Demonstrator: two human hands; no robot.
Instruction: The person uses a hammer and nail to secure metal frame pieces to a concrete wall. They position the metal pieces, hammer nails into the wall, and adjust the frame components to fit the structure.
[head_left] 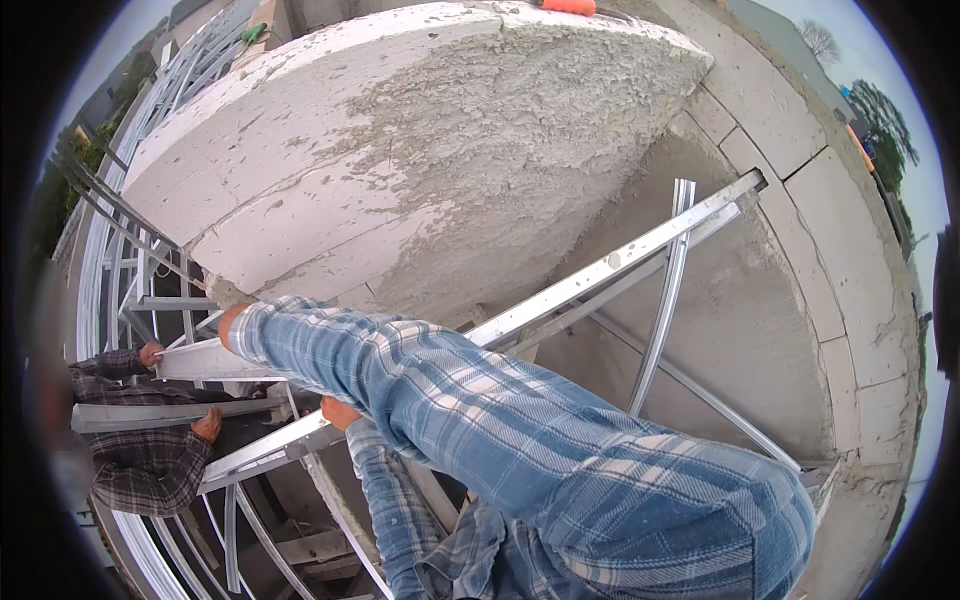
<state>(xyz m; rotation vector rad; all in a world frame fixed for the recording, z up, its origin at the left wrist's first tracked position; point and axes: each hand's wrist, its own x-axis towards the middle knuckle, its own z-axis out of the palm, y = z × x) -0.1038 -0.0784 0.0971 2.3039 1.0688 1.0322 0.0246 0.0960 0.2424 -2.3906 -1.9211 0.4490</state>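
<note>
Operator's right hand (pixel 231 328), in a blue plaid sleeve (pixel 600 470), lies across to the left at the upper edge of a pale metal channel (pixel 205 362), its fingers mostly hidden; the left hand (pixel 340 412), nearer, is at a long metal beam (pixel 615 262) running from near left to a notch in the block wall (pixel 830 250) at far right, grip unclear. At left, a co-worker's one hand (pixel 151 355) meets the channel's end, the other (pixel 207 425) beside a second channel (pixel 150 415); beyond, a pale block partition (pixel 290 180) carries rough grey mortar (pixel 520 130).

A long silvery beam (pixel 615 262) (spotted) slants near another pale beam (pixel 205 362).
</note>
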